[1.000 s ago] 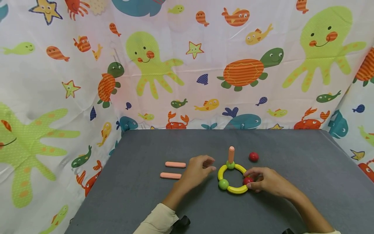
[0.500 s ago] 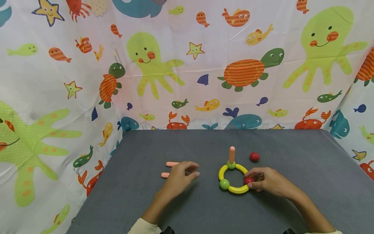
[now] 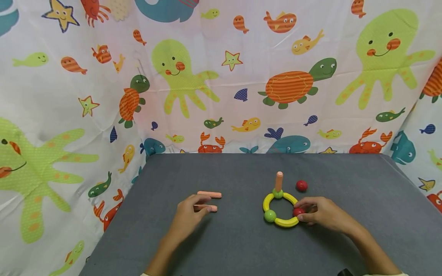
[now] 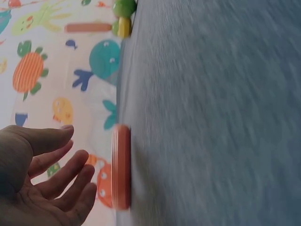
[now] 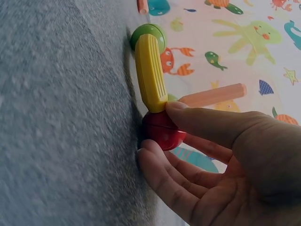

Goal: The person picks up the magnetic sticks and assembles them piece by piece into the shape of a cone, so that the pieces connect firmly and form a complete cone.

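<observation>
A ring of yellow arcs [image 3: 284, 222] joined by green balls [image 3: 270, 216] lies on the grey table [image 3: 241, 245]. An upright pink stick [image 3: 279, 179] stands on the ring's far green ball. My right hand [image 3: 305, 214] pinches the red ball [image 3: 297, 211] at the ring's right side; in the right wrist view the thumb and fingers [image 5: 188, 117] close round that red ball [image 5: 162, 132] below the yellow arc [image 5: 150, 70]. My left hand [image 3: 197, 204] reaches over the nearer pink stick [image 3: 209, 208]. In the left wrist view its fingers [image 4: 70, 174] are spread just short of the stick [image 4: 121, 167].
A second pink stick [image 3: 209, 194] lies just beyond the first. A loose red ball [image 3: 301, 186] sits behind the ring to the right. A sea-animal printed curtain [image 3: 221, 76] hangs behind and to both sides of the table.
My left hand has moved left, away from the ring, over to the two pink sticks. The right hand has stayed on the red ball.
</observation>
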Demonstrator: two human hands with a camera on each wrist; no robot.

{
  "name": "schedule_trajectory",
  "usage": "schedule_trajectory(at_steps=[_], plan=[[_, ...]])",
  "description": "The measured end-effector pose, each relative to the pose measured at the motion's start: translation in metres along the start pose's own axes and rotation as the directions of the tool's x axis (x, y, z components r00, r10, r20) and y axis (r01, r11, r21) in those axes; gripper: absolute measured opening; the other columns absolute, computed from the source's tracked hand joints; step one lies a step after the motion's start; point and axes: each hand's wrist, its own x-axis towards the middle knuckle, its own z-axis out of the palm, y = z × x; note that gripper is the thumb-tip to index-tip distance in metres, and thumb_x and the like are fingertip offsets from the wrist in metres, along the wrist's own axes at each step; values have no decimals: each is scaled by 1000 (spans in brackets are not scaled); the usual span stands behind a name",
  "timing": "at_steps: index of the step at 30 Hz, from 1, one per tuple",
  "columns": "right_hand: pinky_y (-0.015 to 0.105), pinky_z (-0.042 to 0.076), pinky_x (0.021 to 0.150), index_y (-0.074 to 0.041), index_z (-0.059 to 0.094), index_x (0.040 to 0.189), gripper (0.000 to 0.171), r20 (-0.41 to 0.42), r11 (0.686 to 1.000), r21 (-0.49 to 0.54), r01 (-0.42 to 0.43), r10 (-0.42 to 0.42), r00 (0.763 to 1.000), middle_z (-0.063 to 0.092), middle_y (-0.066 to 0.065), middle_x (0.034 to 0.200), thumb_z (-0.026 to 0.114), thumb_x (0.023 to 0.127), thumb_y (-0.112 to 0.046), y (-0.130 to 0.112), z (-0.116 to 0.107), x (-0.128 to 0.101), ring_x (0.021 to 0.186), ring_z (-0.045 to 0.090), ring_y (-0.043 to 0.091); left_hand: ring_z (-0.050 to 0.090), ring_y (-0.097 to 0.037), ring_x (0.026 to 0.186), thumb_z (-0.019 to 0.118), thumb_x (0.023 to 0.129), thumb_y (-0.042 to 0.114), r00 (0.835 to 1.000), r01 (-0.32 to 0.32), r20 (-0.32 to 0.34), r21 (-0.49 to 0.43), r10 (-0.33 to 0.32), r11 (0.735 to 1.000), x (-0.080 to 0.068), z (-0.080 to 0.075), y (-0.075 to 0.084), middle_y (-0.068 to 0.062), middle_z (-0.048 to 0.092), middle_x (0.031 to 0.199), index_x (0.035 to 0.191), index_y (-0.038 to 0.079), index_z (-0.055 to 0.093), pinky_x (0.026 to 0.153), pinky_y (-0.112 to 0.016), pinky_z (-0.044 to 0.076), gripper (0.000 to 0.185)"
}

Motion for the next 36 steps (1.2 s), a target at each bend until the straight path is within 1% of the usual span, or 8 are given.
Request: schedule_trajectory(at_steps=[4,8,11,17,22,26,30,36], plan=[[33,62,73,2,68,131,40,45,1000,-20,-10,11,999,72,14,115,77,97,-17,2,-8,-3,92,68,28,72,-30,112,80,96,20,998,54,-45,51,-52,997,-5,-10,-8,-7,73,121,123,11,76,93,-49,59,30],[33,61,72,2,66,137,43,105,999,-45,-6,11,994,69,14,118,73,98,-15,3,-16,-6,95,65,29,64,-35,128,81,95,14,997,67,-48,68,-64,995,-9,-17,-17,-5,73,123,123,11,76,108,-60,49,29],[34,60,71,1,66,137,43,126,998,-59,-1,8,992,68,14,118,73,99,-16,3,-17,-7,95,63,28,60,-36,134,82,93,12,997,71,-41,71,-68,995,-10,-20,-21,-3,73,122,123,12,77,112,-65,43,30],[32,55,62,-3,67,136,42,105,998,-64,-9,16,994,68,9,99,76,99,-21,1,-6,-2,81,63,24,67,-27,122,83,92,9,995,101,-14,94,-100,990,-9,-19,-20,1,75,116,123,14,77,109,-57,48,32],[27,47,58,-9,70,133,41,66,995,-95,7,-1,998,63,4,86,78,98,-27,-2,9,2,71,59,19,68,-27,118,83,91,8,995,101,6,115,-102,988,-8,-17,-17,-1,75,118,122,13,77,105,-55,51,32],[26,46,60,-9,71,131,41,52,993,-118,25,-19,998,64,2,88,79,97,-30,-5,19,5,74,59,17,68,-24,112,83,91,7,994,98,30,117,-102,988,-8,-17,-15,-1,75,115,122,13,76,102,-54,52,33],[26,49,63,-6,69,132,43,67,995,-95,29,-23,997,66,3,92,78,98,-30,-9,23,6,77,61,16,68,-21,107,85,90,7,992,107,56,131,-116,986,-6,-15,-15,-1,74,116,122,14,76,95,-50,56,34],[27,51,63,-2,69,134,43,76,997,-67,32,-27,997,67,5,93,77,99,-26,-13,25,6,76,62,18,68,-20,105,85,90,11,988,94,106,141,-109,986,-3,-11,-17,-3,74,115,124,11,76,92,-47,57,35]])
